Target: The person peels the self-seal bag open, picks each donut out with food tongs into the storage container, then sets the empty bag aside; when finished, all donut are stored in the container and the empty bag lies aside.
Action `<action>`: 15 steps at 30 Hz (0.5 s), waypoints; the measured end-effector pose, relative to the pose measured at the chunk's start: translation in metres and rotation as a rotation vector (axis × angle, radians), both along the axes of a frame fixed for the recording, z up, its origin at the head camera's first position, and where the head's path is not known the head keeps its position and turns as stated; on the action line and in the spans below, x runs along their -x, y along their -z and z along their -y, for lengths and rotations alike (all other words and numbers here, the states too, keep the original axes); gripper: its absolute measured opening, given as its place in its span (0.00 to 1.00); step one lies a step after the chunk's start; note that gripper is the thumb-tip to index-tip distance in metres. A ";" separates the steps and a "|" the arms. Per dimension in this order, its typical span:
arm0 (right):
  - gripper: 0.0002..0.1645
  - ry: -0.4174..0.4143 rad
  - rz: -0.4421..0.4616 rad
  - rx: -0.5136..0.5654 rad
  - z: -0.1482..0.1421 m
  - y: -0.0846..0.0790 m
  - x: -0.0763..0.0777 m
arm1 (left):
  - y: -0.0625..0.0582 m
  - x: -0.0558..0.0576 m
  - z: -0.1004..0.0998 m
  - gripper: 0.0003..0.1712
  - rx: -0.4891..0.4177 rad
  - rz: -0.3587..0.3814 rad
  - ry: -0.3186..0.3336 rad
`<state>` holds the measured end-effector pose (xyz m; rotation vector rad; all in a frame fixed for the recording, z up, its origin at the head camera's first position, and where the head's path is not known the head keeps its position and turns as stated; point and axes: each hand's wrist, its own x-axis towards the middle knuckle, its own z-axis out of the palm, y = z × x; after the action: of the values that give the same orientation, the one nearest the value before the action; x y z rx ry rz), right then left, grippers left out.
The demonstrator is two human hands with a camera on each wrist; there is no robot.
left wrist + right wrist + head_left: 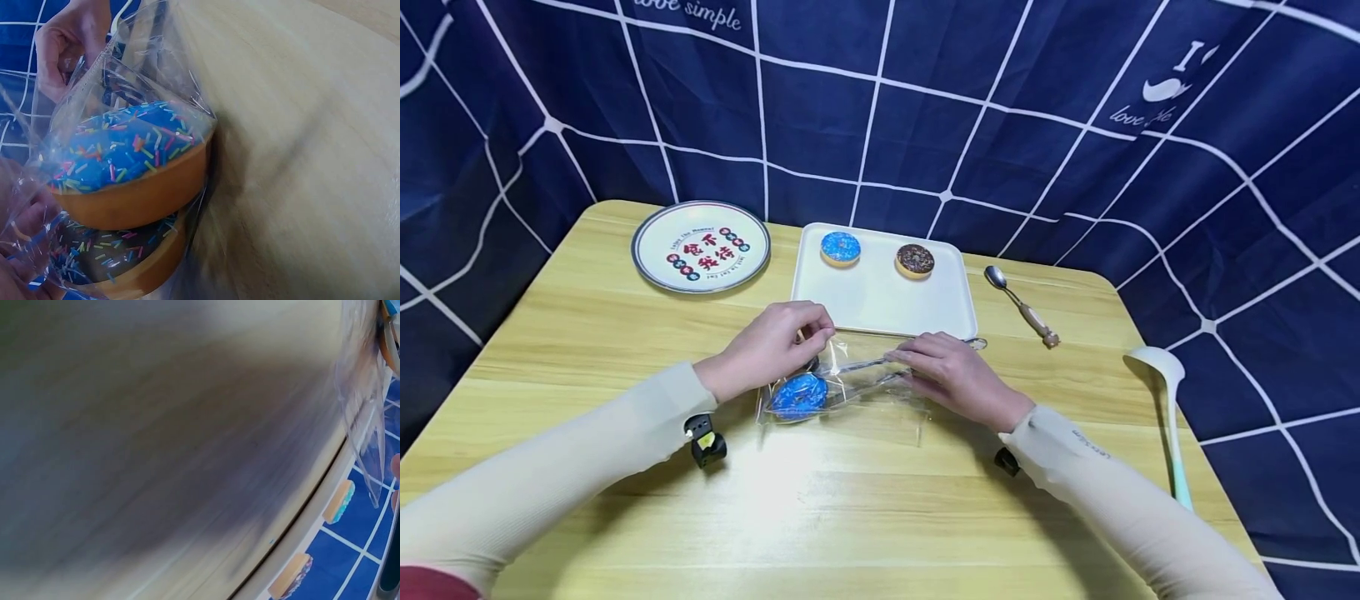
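Note:
My left hand point(775, 342) pinches the rim of a clear plastic bag point(880, 417) above the table. Inside the bag a blue sprinkled donut point(131, 150) lies over a chocolate sprinkled donut point(112, 250), as the left wrist view shows. My right hand point(955, 375) grips metal tongs point(861, 364), whose two arms reach left into the bag, close to the blue donut. The end of the tongs sticks out behind the right hand. In the right wrist view, only fingertips point(395, 467) and part of the tongs' handle point(390, 569) appear at the edge.
Behind the bag stands a white tray point(887, 304) bearing another blue donut point(840, 248) and another chocolate donut point(914, 261). A round printed plate point(730, 271) lies at the back left. On the right are a spoon point(1030, 317) and a white ladle point(1167, 371).

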<state>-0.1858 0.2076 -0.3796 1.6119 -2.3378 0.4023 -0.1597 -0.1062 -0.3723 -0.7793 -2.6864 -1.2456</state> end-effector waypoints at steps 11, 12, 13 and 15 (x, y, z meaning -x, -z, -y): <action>0.28 -0.022 -0.023 0.011 0.003 -0.001 0.001 | 0.001 0.000 0.001 0.09 0.002 0.009 -0.006; 0.27 -0.024 -0.017 0.012 0.004 -0.001 0.000 | 0.002 0.000 0.001 0.09 0.002 0.009 -0.007; 0.27 -0.026 -0.010 0.013 0.004 -0.001 0.000 | 0.002 0.000 0.001 0.08 0.002 0.010 -0.008; 0.26 -0.026 0.004 0.011 0.004 -0.002 -0.001 | 0.002 0.000 0.001 0.08 0.004 0.011 -0.010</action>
<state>-0.1850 0.2037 -0.3777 1.6394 -2.3150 0.4236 -0.1594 -0.1076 -0.3747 -0.7614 -2.6987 -1.2464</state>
